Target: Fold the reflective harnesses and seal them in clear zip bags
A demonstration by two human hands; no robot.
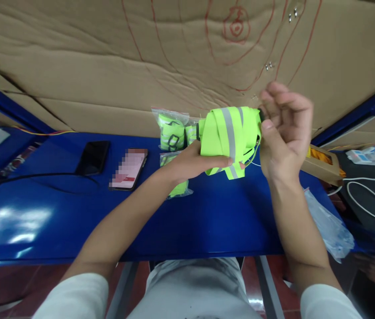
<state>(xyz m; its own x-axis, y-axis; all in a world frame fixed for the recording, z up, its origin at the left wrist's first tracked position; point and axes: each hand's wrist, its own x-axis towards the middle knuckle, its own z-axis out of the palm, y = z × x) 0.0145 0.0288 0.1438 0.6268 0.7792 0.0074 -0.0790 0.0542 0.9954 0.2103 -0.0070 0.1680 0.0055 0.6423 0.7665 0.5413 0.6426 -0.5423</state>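
Note:
A folded bundle of neon-yellow reflective strap with grey stripes is held above the blue table. My left hand grips it from the left and below, thumb lying across its lower front. On the bundle's right side, my right hand is raised with curled fingers, its thumb and fingertips at a black fitting on the edge; the fingers are slightly blurred. A loose end and a thin cord dangle beneath the bundle. Behind my left hand lie one bagged yellow strap with a black buckle and another bagged strap, partly hidden.
On the blue table are a black phone, a phone with a lit screen and a black cable. At right lie clear plastic bags and an open cardboard box. A cardboard panel stands behind.

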